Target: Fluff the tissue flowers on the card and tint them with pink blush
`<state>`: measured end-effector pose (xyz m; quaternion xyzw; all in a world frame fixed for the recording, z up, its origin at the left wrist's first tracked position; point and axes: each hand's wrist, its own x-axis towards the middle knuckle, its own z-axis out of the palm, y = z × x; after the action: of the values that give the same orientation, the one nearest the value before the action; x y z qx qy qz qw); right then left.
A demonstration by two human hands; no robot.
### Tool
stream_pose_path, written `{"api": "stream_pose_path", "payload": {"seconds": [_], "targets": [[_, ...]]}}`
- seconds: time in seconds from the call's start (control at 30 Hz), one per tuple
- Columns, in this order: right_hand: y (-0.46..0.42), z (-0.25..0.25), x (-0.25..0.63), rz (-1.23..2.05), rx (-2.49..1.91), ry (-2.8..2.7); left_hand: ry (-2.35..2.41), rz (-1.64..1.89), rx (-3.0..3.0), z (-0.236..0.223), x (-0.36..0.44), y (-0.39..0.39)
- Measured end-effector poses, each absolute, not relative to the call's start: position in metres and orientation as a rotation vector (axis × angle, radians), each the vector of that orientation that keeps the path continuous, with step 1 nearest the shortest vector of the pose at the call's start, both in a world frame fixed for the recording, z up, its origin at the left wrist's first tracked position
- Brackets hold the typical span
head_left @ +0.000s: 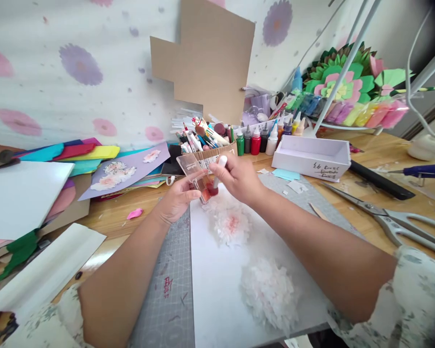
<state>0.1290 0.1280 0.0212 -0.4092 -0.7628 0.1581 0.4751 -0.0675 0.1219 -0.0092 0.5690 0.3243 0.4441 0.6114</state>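
Observation:
My left hand grips a small clear-lidded makeup palette, tilted open, with reddish-brown pans. In my right hand is a makeup brush with a white handle; its reddish bristles point down at the palette's pans. Below both hands lies a white sheet bearing fluffy white paper flowers. The middle flower has a pink-tinted centre, while the nearer flower is mostly white with faint pink. Another white flower behind is partly covered by my hands.
A grey cutting mat lies under the sheet. Large scissors and a white box are on the right. Paint bottles and a box of pens line the back. Coloured papers are stacked left.

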Motion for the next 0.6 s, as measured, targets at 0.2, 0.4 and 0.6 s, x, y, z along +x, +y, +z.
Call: {"api": "stream_pose_path", "payload": {"seconds": [0.2, 0.4, 0.6], "targets": [[0.1198, 0.0229, 0.1282, 0.324, -1.083, -1.869, 0.767, 1.035, 1.333, -0.0079, -0.0645, 0.1215], [0.1187, 0.0178, 0.1278, 0.373, -1.010, -1.775, 0.760, 1.015, 1.398, -0.0088, -0.0648, 0.1221], [0.1207, 0.0168, 0.1286, 0.366, -1.032, -1.797, 0.772, 1.013, 1.407, -0.0085, -0.0635, 0.1210]]}}
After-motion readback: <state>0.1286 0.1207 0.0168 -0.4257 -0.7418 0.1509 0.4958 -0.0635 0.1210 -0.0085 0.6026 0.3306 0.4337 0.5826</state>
